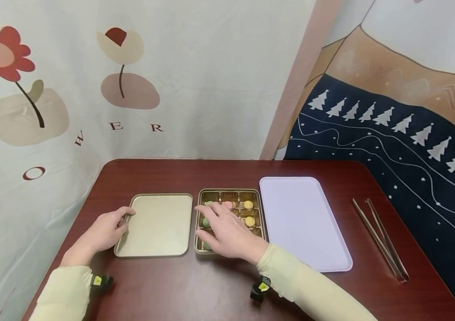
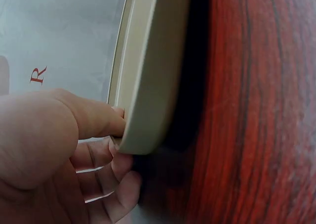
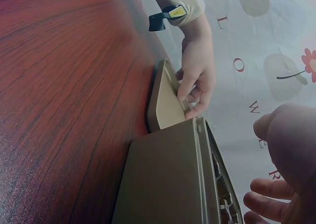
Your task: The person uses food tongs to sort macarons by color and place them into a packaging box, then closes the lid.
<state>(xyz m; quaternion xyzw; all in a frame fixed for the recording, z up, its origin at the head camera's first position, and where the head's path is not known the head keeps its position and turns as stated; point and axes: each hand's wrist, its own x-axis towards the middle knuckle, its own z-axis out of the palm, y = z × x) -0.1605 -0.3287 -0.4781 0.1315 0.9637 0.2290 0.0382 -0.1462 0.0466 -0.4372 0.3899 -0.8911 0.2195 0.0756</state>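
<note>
While left hand (image 1: 104,232) pinches lid (image 1: 159,225), right hand (image 1: 227,232) covers box (image 1: 231,196).

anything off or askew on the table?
Nothing stands out. The tin lid, sweets box and white tray lie flat in a row, tongs apart at the right. No spills or damage visible.

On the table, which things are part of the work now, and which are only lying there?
In use:
- gold metal box of round sweets, right hand over it
- flat gold metal lid, left hand holding its edge

Lying about:
- pale lilac rectangular tray
- long metal tongs
</note>
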